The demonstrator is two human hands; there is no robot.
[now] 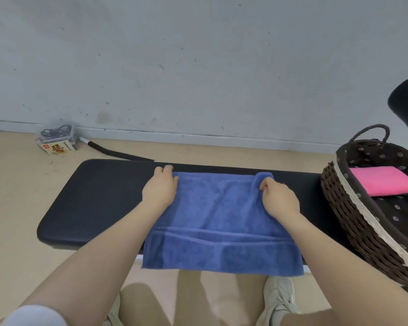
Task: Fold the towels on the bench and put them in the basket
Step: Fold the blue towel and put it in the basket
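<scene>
Black padded bench (99, 198) before scuffed grey wall. Wicker basket (353, 222) on right end holds folded pink towel (384, 181). Blue towel (219, 222) across bench middle, long axis toward wall, near edge overhanging. Left hand (161, 188) curled round far-left corner; right hand (277, 196) pinches far-right corner. Small box (57, 140) on floor by wall.
</scene>
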